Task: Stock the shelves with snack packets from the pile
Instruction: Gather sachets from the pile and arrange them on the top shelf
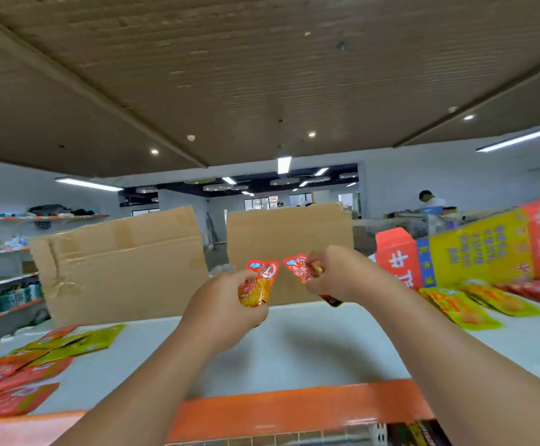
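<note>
My left hand (227,304) grips one snack packet (257,286), long axis upright, over the shelf (294,342) middle; my right hand (336,275) pinches a second packet (299,268), its top tilted up-left, just beside the first.

Over the middle of the shelf (294,349), the left hand (227,304) grips the left packet (257,284) and the right hand (336,275) grips the right packet (301,268), the two packets just beside each other. Behind them the left cardboard box (120,265) and the right cardboard box (291,233) stand side by side. A pile of packets (20,375) lies front left. Loose packets (474,304) lie at the right, before a tilted carton (474,246). A shelving rack (1,278) stands far left.
</note>
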A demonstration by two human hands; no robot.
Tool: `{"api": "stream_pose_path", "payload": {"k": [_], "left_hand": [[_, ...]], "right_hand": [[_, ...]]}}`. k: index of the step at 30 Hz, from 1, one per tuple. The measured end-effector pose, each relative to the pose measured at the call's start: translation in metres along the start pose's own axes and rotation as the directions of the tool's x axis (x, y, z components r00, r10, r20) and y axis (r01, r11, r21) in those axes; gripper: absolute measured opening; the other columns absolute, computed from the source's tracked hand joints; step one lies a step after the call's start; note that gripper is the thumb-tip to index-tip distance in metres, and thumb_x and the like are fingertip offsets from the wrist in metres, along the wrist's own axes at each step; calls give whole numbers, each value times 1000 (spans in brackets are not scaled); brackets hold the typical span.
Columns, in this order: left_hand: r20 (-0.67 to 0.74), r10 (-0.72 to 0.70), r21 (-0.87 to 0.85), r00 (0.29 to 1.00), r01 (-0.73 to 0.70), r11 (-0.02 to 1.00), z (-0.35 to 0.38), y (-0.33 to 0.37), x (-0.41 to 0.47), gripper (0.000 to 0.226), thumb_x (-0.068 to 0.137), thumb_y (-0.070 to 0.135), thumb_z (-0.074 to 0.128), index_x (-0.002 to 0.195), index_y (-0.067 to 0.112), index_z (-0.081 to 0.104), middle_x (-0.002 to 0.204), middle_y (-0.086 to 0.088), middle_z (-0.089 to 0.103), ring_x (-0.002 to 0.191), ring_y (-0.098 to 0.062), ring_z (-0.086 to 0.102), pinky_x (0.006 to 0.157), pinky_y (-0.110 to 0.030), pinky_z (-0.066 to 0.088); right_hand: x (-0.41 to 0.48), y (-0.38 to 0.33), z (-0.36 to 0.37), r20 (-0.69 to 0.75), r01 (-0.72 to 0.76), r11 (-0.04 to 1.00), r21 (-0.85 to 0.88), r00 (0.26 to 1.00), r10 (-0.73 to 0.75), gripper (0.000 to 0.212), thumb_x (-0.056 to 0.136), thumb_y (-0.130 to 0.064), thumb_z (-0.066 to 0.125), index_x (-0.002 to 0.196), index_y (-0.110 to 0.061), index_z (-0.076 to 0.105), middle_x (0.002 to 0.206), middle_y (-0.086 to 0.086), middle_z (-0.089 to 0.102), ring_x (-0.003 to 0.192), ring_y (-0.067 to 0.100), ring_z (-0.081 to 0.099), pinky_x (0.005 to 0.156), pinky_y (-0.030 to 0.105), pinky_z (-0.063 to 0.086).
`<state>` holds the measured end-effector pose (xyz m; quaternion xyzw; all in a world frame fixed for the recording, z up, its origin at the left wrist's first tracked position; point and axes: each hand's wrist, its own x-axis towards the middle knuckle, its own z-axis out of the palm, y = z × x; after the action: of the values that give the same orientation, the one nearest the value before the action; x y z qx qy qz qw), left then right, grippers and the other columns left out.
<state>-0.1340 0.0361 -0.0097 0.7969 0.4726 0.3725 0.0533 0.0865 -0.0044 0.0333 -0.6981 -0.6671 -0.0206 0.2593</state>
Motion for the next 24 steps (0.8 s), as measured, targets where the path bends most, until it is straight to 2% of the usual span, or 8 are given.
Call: {"api": "stream_pose_path", "payload": {"k": [4,10,12,14,16,20,24], "left_hand": [[70,65,-30,995,-63,998,48,65,4,65,66,54,68,130,49,55,108,17,67,89,-8,67,76,-32,57],[89,156,-49,984,-152,987,106,153,15,53,83,40,69,134,46,55,114,19,63,81,-4,61,68,-23,48],[167,180,-50,969,-174,983,126,170,15,61,82,42,68,140,46,51,128,16,63,93,-10,65,80,-28,53],[236,211,28,949,-224,974,150,187,9,62,83,48,67,142,45,51,136,15,62,113,-13,63,92,-30,52],[244,238,90,940,-266,960,163,196,9,58,85,52,66,141,44,53,137,15,61,120,-13,60,92,-28,51],[301,213,21,929,-230,973,166,196,23,54,87,57,66,138,45,56,133,15,62,106,-13,63,82,-26,48],[421,251,-44,872,-257,965,161,186,26,42,88,54,69,128,44,62,117,20,62,93,-5,64,79,-24,51]], "right_hand": [[-36,72,-39,-75,-82,996,-33,994,80,40,81,-35,66,119,-24,67,100,5,72,77,19,67,71,36,59],[-85,156,-96,-143,-198,978,-68,972,187,44,82,-36,66,125,-28,63,105,-1,69,84,16,67,76,37,59],[-96,172,-103,-142,-229,970,-77,966,217,41,82,-34,66,122,-25,65,99,0,70,79,16,67,71,35,58],[-107,190,-106,-124,-264,958,-110,960,250,42,80,-31,64,122,-23,65,95,2,72,78,17,69,68,35,57],[-112,203,-104,-111,-295,950,-100,952,284,44,79,-29,64,122,-21,66,97,5,72,80,19,70,69,37,58],[-111,213,-100,-99,-295,951,-90,953,286,41,81,-29,64,121,-19,66,103,8,71,85,22,69,72,41,59],[-103,208,-88,-91,-271,956,-114,961,262,41,83,-31,64,122,-20,65,111,7,70,91,22,67,78,42,60]]}}
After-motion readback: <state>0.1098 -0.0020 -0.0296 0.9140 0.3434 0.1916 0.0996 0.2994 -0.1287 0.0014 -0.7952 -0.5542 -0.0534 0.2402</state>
